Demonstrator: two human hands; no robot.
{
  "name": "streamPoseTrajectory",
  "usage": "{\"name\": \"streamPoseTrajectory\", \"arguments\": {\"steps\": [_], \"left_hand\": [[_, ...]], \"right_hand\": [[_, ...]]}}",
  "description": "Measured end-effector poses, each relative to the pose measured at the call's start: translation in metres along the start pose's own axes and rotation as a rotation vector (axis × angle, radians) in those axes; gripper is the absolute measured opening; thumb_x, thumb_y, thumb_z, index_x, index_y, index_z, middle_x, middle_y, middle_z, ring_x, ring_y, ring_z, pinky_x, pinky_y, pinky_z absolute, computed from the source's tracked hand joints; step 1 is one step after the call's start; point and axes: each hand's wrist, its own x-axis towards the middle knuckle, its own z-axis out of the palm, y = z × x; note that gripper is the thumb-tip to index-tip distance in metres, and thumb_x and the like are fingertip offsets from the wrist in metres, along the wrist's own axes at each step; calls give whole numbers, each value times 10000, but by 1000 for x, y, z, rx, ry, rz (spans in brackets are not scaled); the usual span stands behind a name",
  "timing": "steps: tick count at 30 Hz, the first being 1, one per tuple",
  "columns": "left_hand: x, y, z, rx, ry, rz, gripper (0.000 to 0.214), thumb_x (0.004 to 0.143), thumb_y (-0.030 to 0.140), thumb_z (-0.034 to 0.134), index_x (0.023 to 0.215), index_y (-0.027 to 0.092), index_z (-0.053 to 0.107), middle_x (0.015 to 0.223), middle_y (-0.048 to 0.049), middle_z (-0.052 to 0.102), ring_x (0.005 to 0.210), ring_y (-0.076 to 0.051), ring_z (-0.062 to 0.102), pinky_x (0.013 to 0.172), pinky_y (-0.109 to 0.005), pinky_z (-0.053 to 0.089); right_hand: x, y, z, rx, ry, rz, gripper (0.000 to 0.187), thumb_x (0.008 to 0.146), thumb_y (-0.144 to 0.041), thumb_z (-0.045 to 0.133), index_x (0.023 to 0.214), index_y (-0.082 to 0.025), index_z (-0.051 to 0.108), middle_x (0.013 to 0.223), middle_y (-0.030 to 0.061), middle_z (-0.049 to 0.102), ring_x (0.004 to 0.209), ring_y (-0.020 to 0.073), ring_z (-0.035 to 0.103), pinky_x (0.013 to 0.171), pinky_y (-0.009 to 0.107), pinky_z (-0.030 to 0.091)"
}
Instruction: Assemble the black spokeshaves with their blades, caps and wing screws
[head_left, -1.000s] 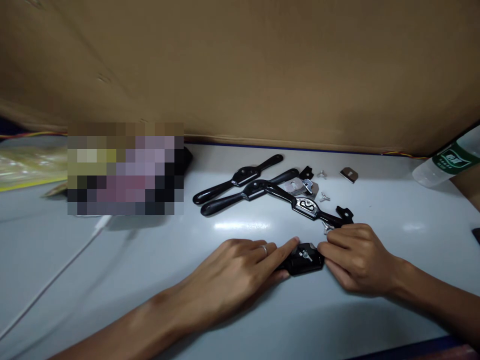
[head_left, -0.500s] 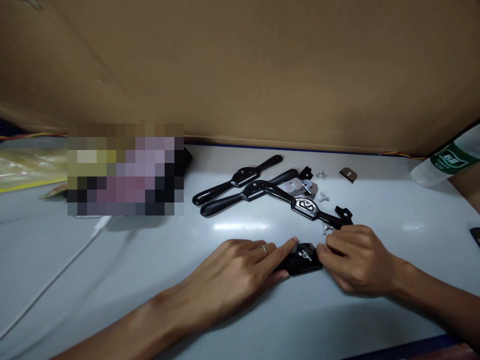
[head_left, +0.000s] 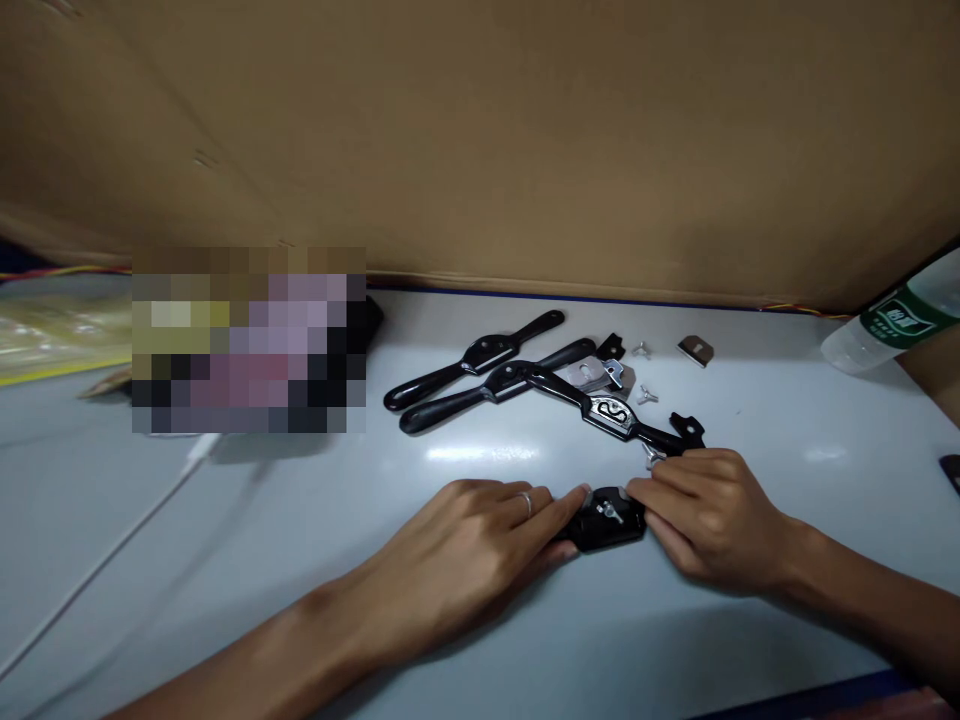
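Note:
Low over the table, a black spokeshave (head_left: 613, 532) is held between my two hands, a silver wing screw (head_left: 609, 511) showing on its middle. My left hand (head_left: 480, 540), with a ring on one finger, is closed round the left handle, its index fingertip at the blade area. My right hand (head_left: 716, 515) is closed at the right end, thumb and fingers by the blade's corner; the handle beneath is hidden. Just beyond lies another spokeshave body (head_left: 611, 415), a wing screw (head_left: 652, 456) and a black cap piece (head_left: 686, 430) close to my right knuckles.
Two more spokeshave bodies (head_left: 431, 385) lie further back. Beside them are stacked blades (head_left: 583, 373), wing screws (head_left: 646, 394) and a single blade (head_left: 696, 350). A bottle (head_left: 889, 320) stands at the right, a white cable (head_left: 112, 555) runs at the left, and cardboard (head_left: 480, 140) rises behind.
My right thumb and fingers have shifted slightly left along the spokeshave, over the blade's corner. My left index fingertip has drawn back slightly. The loose parts have stayed put.

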Motion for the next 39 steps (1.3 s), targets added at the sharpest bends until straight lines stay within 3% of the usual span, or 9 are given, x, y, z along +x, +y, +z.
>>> {"name": "streamPoseTrajectory", "arguments": {"steps": [30,34,39], "left_hand": [[1,1,0,47,21,36,338,1102,254,294,1247,80,546,720,15,638,523,-134,569,495,-301,421],[0,0,0,55,27,36,336,1101,243,288,1243,80,545,715,14,637,521,-135,562,492,-302,409],[0,0,0,44,24,37,329,1100,246,298,1247,83,543,710,18,633,513,-133,553,492,-301,417]], "right_hand": [[0,1,1,16,-38,-20,308,890,-55,447,678,-162,643,571,-12,510,495,136,401,505,316,336],[-2,3,1,27,29,15,254,893,-57,466,808,-145,689,591,-16,552,509,135,456,507,308,362],[0,2,-3,98,62,-23,340,942,-35,422,1202,-103,631,624,-42,567,525,111,488,511,257,393]]}}
